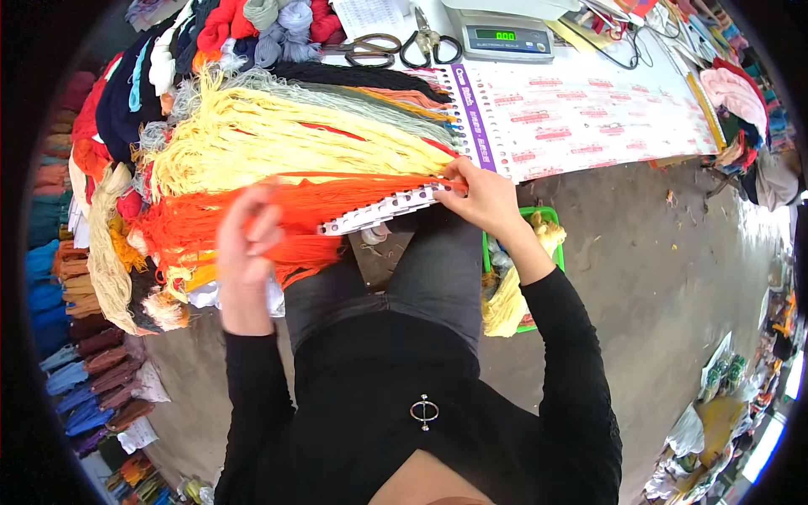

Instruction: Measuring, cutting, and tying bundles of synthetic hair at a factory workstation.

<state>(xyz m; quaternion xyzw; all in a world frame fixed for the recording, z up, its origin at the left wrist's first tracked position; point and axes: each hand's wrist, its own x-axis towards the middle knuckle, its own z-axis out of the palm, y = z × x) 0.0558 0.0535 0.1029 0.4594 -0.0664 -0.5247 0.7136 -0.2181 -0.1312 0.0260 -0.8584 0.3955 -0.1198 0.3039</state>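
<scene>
A broad fan of loose threads lies over the table edge in front of me. Its bright orange threads (311,198) are nearest, with pale yellow threads (278,130) behind them and grey and black ones farther back. My right hand (488,198) pinches the right end of the orange threads, at the edge of a stack of white punched card strips (383,210). Over the left part of the orange bundle is my left hand (250,236), raised and smeared by motion. Whether its fingers hold any thread is unclear.
Beyond the threads lie scissors (427,42), a dark-handled pair (370,49) and a digital scale (505,38). A purple-edged card (473,118) borders a printed white sheet (598,118). A green basket (550,215) with yellow yarn stands below the table. Yarn skeins (93,370) line the left.
</scene>
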